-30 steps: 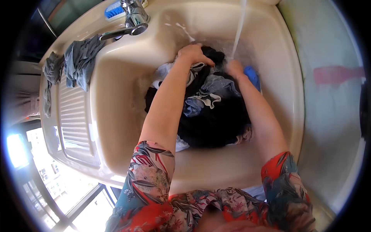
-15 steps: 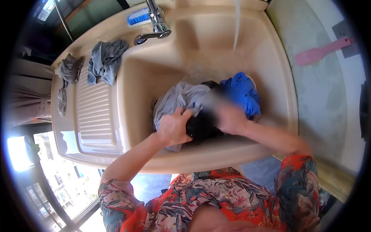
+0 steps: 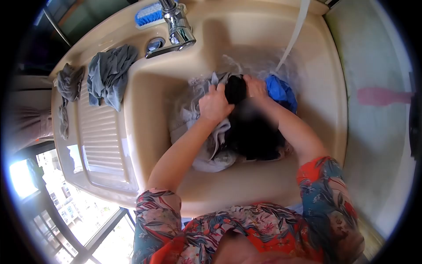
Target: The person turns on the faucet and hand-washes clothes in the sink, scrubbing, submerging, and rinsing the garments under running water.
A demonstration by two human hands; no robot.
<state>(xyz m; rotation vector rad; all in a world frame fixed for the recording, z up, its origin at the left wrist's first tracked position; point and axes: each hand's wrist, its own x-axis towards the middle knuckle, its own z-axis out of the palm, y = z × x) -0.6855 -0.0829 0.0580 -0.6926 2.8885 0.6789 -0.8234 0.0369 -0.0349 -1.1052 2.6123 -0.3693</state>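
A black garment and pale garments are heaped in the sink. Bunched black cloth is grasped by the left hand; the right hand is placed against its other side, its grip partly hidden, beside a blue garment. Beyond, the basin is fed by a water stream.

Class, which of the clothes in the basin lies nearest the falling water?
The bright blue cloth, just right of the right hand: the stream lands beside it, farther from the black cloth and pale cloth.
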